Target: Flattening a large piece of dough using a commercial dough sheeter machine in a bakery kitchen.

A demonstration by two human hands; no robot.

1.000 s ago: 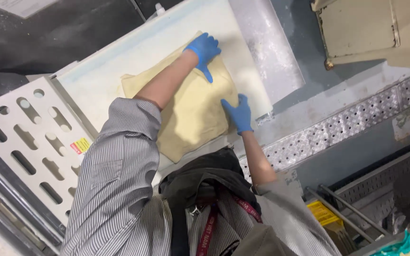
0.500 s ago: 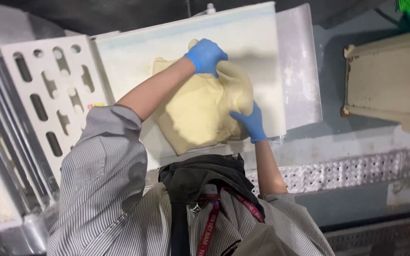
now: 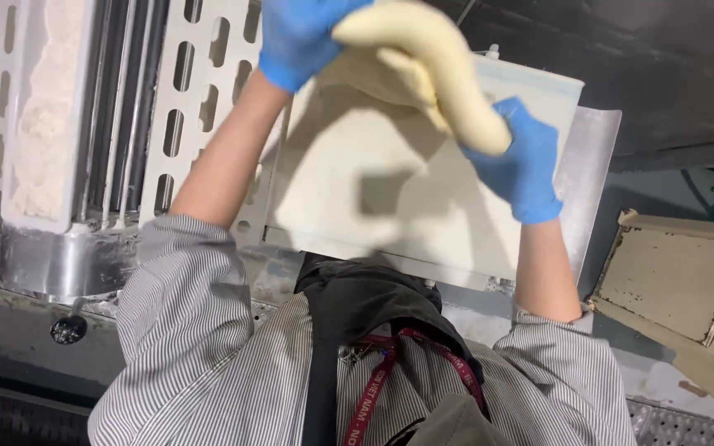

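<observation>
Flour-caked guard (image 3: 43,124) at far left, slotted white panel (image 3: 200,107) beside it. Left hand (image 3: 303,37), blue-gloved, raised high, closed on upper end of pale dough (image 3: 431,62). Dough lifted clear of floured belt (image 3: 373,190), draped in a thick fold between both hands, shadow cast below. Right hand (image 3: 526,165), blue-gloved, cupped under lower end of dough, fingers wrapped around it. Cream box (image 3: 679,281) at far right.
</observation>
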